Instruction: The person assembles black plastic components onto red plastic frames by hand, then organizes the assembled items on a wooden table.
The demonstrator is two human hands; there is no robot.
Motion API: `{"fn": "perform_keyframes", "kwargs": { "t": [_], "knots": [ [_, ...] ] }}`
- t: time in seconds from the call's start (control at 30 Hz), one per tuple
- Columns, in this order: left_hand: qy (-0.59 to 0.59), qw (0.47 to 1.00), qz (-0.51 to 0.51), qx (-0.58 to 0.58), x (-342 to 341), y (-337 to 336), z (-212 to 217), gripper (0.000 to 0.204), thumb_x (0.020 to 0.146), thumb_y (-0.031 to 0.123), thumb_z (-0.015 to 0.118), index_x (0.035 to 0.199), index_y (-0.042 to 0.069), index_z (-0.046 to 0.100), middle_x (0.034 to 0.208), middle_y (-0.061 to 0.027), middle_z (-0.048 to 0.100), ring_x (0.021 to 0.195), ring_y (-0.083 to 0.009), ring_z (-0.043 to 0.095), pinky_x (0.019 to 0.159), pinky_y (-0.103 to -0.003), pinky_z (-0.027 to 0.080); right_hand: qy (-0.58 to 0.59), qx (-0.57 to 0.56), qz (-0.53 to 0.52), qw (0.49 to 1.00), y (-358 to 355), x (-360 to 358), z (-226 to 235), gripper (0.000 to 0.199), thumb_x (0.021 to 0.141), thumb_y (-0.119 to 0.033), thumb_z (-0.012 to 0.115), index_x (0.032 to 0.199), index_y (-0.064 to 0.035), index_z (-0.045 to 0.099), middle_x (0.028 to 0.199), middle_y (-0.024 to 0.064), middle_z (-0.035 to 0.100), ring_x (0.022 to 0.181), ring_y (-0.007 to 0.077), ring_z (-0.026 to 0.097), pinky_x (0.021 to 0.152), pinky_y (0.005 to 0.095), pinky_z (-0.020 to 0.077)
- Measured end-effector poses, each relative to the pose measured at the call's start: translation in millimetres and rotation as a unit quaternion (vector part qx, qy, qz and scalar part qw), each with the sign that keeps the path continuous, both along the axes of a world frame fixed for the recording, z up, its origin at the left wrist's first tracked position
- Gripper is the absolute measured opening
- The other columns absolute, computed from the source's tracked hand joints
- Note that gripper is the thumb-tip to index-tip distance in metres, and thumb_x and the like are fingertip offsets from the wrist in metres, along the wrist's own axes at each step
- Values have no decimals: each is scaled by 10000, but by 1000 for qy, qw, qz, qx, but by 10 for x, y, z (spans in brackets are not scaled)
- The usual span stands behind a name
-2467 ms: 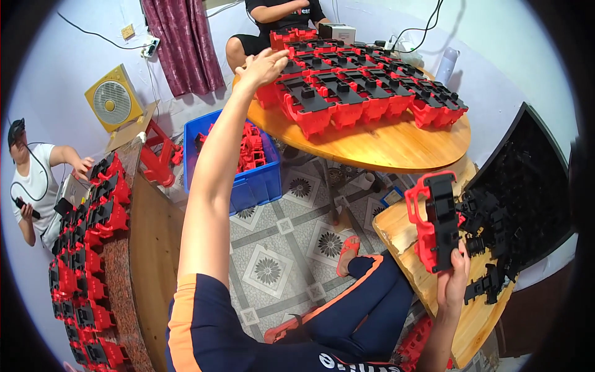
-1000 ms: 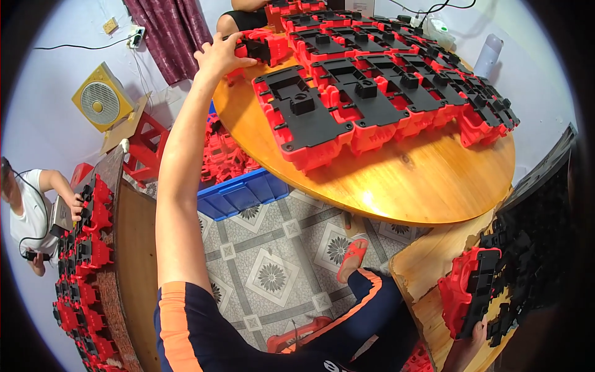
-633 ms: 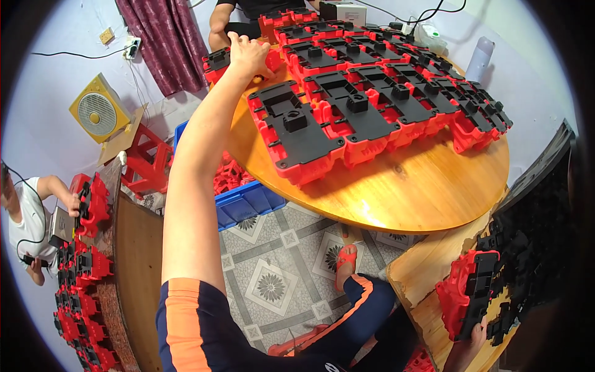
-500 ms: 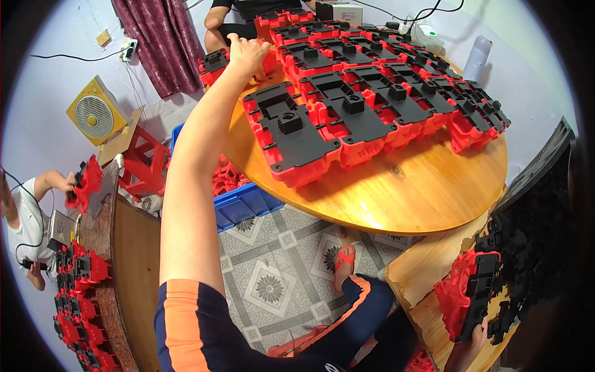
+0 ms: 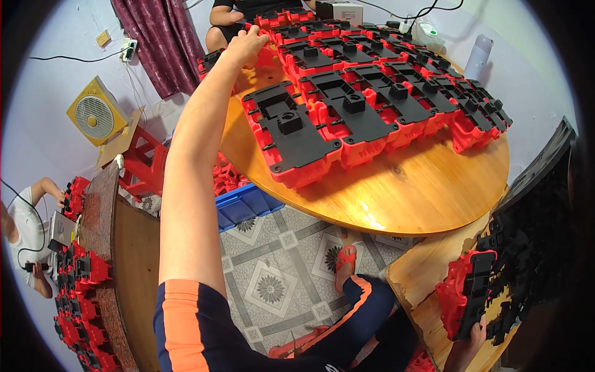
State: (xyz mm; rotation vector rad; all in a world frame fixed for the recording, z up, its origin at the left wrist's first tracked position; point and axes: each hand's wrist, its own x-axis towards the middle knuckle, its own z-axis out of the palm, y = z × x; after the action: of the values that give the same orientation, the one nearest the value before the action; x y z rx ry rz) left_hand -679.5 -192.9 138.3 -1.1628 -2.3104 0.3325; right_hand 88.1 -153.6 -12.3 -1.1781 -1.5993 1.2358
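My left arm stretches over the round wooden table [image 5: 427,208]. At its far left side my left hand [image 5: 246,46] is closed, its fingers curled over a red plastic housing [image 5: 266,57]; the fingertips are partly hidden. Low on the right, my right hand [image 5: 476,338] grips the lower end of a red housing with a black cover [image 5: 462,294], held tilted above a wooden board. Rows of similar red housings with black covers [image 5: 304,139] fill much of the table, the closest one right of my left forearm.
A blue crate [image 5: 248,208] with red parts stands under the table edge. Black parts [image 5: 508,297] pile up at the right on a wooden board [image 5: 412,273]. One person [image 5: 226,25] sits beyond the table; another [image 5: 28,217] works at a bench on the left. A yellow fan [image 5: 96,111] stands behind.
My left hand has shifted slightly farther and its fingers curl more. The person on the left has lowered a red and black housing to the bench. My right hand has barely moved.
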Motion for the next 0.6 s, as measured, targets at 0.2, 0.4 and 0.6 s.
{"fn": "perform_keyframes", "kwargs": {
  "t": [0.2, 0.4, 0.6],
  "knots": [
    [-10, 1000, -12, 23, -73, 121, -11, 633, 705, 31, 677, 1297, 124, 471, 1276, -184, 511, 1149, -373, 551, 892, -457, 505, -149, 114, 11, 982, -12, 11, 7, 309, 1027, -203, 453, 1166, 43, 578, 1175, 224, 605, 941, 363, 601, 824, 372, 471],
    [-48, 986, -108, 121, -291, 218, -126, 630, 734, -49, 623, 1316, 101, 434, 1275, -202, 503, 1152, -410, 553, 922, -466, 504, 105, -87, 8, 991, 41, -80, -69, 595, 904, -390, 592, 1302, 29, 452, 1179, 89, 563, 1087, 187, 582, 945, 312, 441],
    [-6, 955, -223, 194, -370, 127, -154, 635, 765, -119, 564, 1332, 126, 415, 1311, -220, 476, 1172, -417, 540, 917, -451, 517, -23, 27, 25, 999, 3, -86, -54, 435, 967, -313, 522, 1229, 34, 514, 1182, 157, 579, 1006, 282, 598, 883, 345, 465]
  ]
}}
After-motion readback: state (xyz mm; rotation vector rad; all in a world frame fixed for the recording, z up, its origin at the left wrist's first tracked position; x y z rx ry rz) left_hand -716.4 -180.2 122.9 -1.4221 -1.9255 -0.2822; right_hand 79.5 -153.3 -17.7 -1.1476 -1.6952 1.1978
